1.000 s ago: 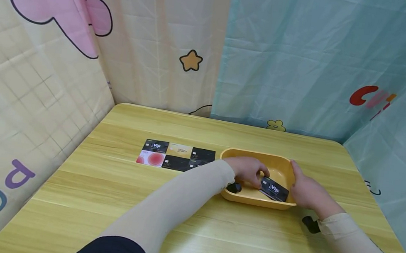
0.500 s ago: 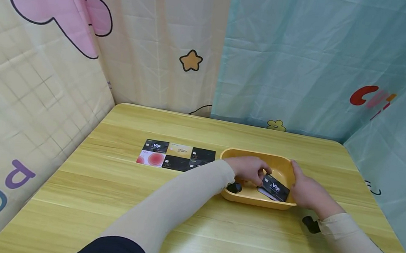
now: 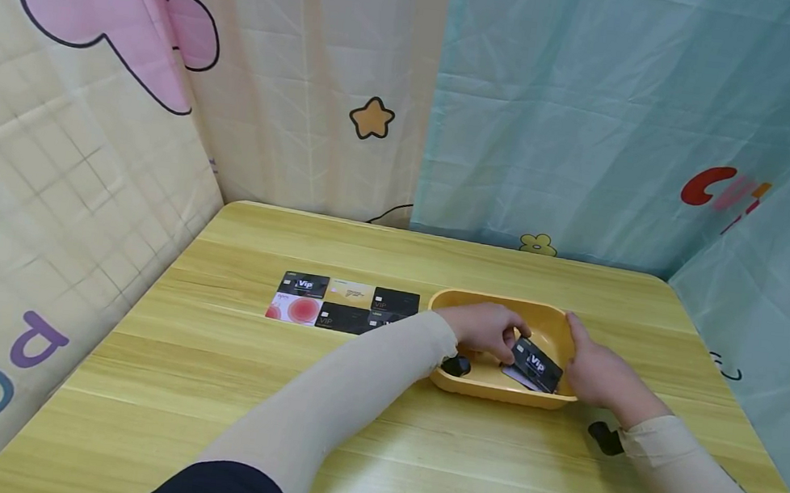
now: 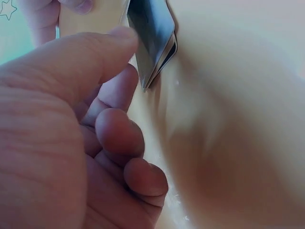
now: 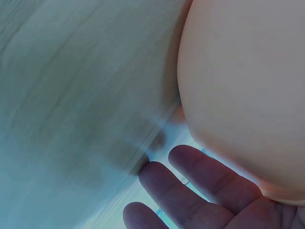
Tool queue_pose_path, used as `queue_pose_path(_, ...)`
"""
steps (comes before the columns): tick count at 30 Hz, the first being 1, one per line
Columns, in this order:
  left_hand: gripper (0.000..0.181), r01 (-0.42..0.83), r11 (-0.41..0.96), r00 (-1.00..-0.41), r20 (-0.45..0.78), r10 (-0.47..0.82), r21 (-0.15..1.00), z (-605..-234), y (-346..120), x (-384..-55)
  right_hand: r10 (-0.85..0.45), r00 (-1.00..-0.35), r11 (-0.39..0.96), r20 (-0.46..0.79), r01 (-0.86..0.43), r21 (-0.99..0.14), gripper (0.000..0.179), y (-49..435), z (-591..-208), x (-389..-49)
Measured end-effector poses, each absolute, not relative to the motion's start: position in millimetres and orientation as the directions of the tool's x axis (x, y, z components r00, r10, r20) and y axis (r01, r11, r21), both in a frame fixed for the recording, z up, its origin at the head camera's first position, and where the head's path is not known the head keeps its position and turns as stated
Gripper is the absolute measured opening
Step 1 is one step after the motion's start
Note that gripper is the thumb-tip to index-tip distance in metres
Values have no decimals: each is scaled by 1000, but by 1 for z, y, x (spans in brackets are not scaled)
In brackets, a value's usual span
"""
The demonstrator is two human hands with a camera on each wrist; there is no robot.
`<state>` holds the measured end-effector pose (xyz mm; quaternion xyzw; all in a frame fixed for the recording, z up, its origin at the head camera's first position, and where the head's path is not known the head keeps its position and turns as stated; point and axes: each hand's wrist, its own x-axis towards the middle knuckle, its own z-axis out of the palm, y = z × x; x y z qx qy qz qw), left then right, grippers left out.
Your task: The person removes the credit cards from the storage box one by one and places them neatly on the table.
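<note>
In the head view a black VIP card [image 3: 537, 363] sits tilted inside a yellow plastic basket [image 3: 495, 396]. My left hand [image 3: 479, 328] reaches into the basket and pinches the card's left edge between thumb and finger. Under it lies a paler card [image 3: 516, 377], mostly covered. The left wrist view shows the card [image 4: 155, 26] with at least one more edge behind it, while my other left fingers stay loosely bent. At the basket's right end my right hand [image 3: 600, 374] holds the rim. Three of its fingers [image 5: 176, 191] show outside the basket wall [image 5: 238, 86].
Left of the basket, several cards lie edge to edge in two rows on the wooden table [image 3: 218, 389], among them a gold card [image 3: 350, 293] and a pink-and-white card [image 3: 296, 308]. My left forearm partly covers the lower right card [image 3: 381, 319]. Printed curtains [image 3: 570, 120] surround the table.
My left hand has lifted the VIP card's left side slightly and shifted it a little right, uncovering part of the paler card beneath. My right hand stays on the basket.
</note>
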<state>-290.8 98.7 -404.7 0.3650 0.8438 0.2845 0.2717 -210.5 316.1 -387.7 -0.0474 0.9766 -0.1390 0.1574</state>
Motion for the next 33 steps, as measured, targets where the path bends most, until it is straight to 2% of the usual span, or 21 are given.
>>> queue_pose_path(5,57,512,571,-590,-221,777,642,-402,99,-292,-152,-948,955,-280,-68,-288,78,316,-387,-210)
queue_pose_path(8,58,498,576,-602,-220,768,648,-400,98,-291,-146,-949,952,-278,-59,-300,80,316,-387,-208)
queue_pose_path(16,55,539,515,-592,-136,795,666,-387,86,-290,-139,-958,945,-252,-52,-323,78,316,-387,-205)
queue_pose_path(22,52,604,502,-598,-65,799,618,-373,70,-294,-146,-958,944,-248,-59,-326,77,318,-387,-204)
queue_pose_path(33,55,559,486,-633,-33,773,672,-353,26,-297,-181,-956,949,-231,-108,-296,74,322,-387,-205)
